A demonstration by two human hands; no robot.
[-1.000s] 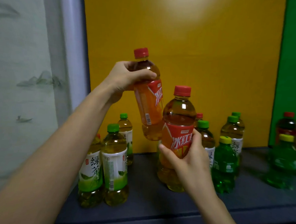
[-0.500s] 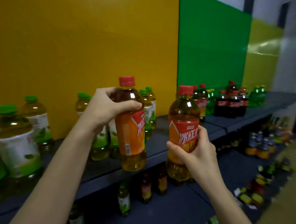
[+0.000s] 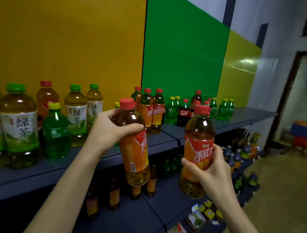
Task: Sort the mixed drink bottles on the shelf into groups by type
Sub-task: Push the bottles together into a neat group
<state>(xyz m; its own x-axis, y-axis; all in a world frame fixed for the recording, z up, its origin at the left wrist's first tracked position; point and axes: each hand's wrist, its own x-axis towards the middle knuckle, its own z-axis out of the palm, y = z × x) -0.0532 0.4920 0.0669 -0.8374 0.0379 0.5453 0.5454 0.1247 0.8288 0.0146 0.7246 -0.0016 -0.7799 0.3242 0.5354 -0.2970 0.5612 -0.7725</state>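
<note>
My left hand [image 3: 111, 130] grips the shoulder of a red-capped iced tea bottle [image 3: 135, 151], held tilted in the air in front of the shelf [image 3: 167, 136]. A second iced tea bottle [image 3: 198, 136] stands upright in my right hand [image 3: 208, 171], which wraps around its orange label from the right. On the shelf to the left stand green tea bottles [image 3: 20, 127] and a green soda bottle [image 3: 55, 132]. Further right, three more iced tea bottles [image 3: 153, 111] stand together, then cola [image 3: 183, 112] and green soda bottles [image 3: 172, 108].
Lower shelves [image 3: 138, 215] carry more small bottles and packets. The shelf's back wall has yellow and green panels. To the right lie an open floor [image 3: 279, 185] and a doorway [image 3: 299, 99] with crates beyond it.
The view has swung right along the shelf. Both hands have carried their iced tea bottles off the left end of the shelf and rightward, with the grips unchanged.
</note>
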